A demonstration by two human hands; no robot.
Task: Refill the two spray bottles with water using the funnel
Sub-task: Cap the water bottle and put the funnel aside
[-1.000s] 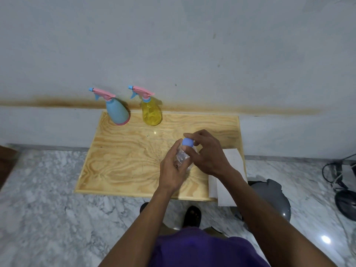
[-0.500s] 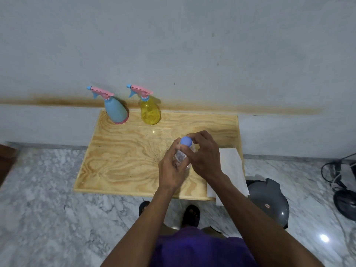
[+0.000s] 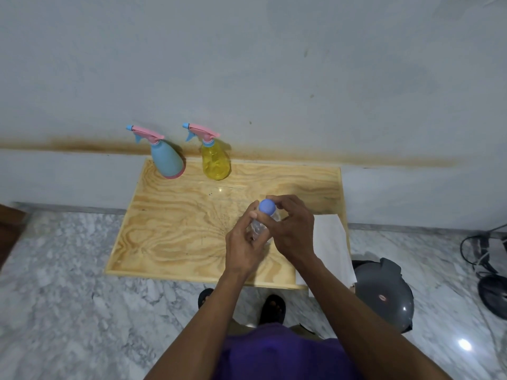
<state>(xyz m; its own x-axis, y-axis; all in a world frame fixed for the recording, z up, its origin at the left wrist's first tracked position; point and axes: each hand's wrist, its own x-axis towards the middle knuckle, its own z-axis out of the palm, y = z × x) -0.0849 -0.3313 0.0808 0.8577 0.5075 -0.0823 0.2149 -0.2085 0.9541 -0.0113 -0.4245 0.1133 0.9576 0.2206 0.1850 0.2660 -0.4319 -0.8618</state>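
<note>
Hands at the near right part of the wooden board, both busy with one small clear water bottle. Left hand wrapped round the bottle's body, fingers curled and gripping, thumb up near the neck. Right hand arched over the top, fingertips pinching the blue cap; cap apparently seated on the neck, though hard to tell behind the fingers. Bottle held a little above the board, tilted slightly toward the far side, mostly hidden between the two palms.

Blue spray bottle upright at the board's far left corner, right against the wall, pink trigger head with its blue nozzle pointing left. Yellow spray bottle just beside it to the right, also upright at the far edge, same pink head, nozzle likewise pointing left; the two standing close but apart. Both well away from the hands.

White paper sheet lying over the board's right edge, partly under the right wrist. Grey rounded lid-like object on the marble floor just past the board's near right corner. Dark cables and a black object farther right of the board. Purple shirt and two dark sandals below the board's near edge.
</note>
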